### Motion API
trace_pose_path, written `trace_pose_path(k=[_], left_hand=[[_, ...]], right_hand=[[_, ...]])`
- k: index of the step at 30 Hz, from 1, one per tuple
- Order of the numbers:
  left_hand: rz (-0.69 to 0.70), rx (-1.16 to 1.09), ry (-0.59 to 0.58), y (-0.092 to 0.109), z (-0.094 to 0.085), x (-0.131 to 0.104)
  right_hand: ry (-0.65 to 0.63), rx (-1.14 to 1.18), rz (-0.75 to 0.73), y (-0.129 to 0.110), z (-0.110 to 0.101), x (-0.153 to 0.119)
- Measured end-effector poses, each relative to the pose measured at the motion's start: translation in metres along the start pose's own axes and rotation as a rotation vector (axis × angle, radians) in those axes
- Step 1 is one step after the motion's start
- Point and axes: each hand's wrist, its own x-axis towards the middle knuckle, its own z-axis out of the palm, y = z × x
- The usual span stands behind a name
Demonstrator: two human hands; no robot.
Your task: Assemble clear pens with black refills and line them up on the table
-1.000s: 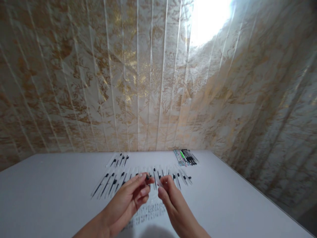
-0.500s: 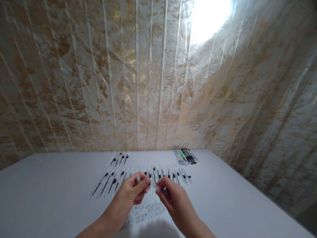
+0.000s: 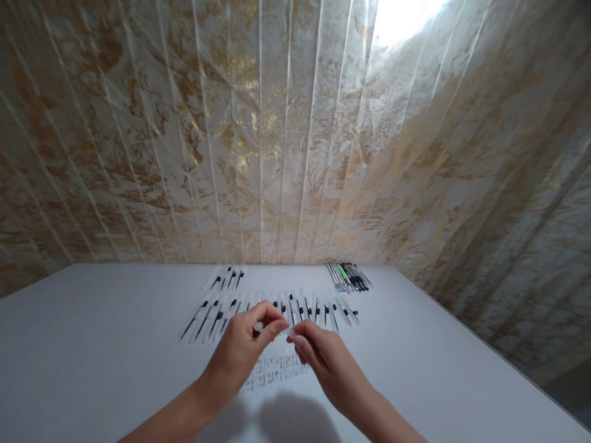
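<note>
My left hand (image 3: 247,341) is closed, with a whitish translucent tube (image 3: 258,327) poking out between thumb and forefinger. It looks like a pen part. Thumb and forefinger of my right hand (image 3: 325,360) pinch a small whitish translucent piece (image 3: 290,333), its tip close to my left fingertips. Whether the two pieces touch is hidden by the fingers. Just beyond both hands lies a long row of clear pen parts with dark refills and black caps (image 3: 290,298). Under the hands, the white surface carries rows of small dark marks or bits (image 3: 277,371), too blurred to tell.
A white table (image 3: 115,357) reaches to a wall hung with a gold-patterned shiny sheet (image 3: 231,154). At the back left lie several more pen parts (image 3: 226,279). A bunch of coloured and black pens (image 3: 348,278) rests at the back right. The table's right edge slopes toward me.
The view has tipped down a little, so the table sits higher. My right fingers have shifted along their piece, and the dark slender part seen under them is out of sight.
</note>
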Motion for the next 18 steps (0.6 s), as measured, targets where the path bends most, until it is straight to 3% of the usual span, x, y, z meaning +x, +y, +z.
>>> trace_pose_path(k=[4, 6, 12, 18], left_hand=[[0.091, 0.047, -0.028, 0.005, -0.003, -0.001], [0.066, -0.026, -0.05, 0.005, -0.003, -0.001], [-0.142, -0.371, -0.19, 0.0, 0.007, -0.005], [-0.195, -0.419, -0.079, 0.006, 0.009, -0.009]], right_hand=[[-0.233, 0.63, 0.287, -0.005, -0.003, 0.003], [-0.28, 0.796, 0.324, -0.008, -0.005, 0.004], [-0.218, 0.773, 0.265, -0.007, -0.002, 0.004], [-0.166, 0.729, 0.247, -0.005, 0.006, 0.001]])
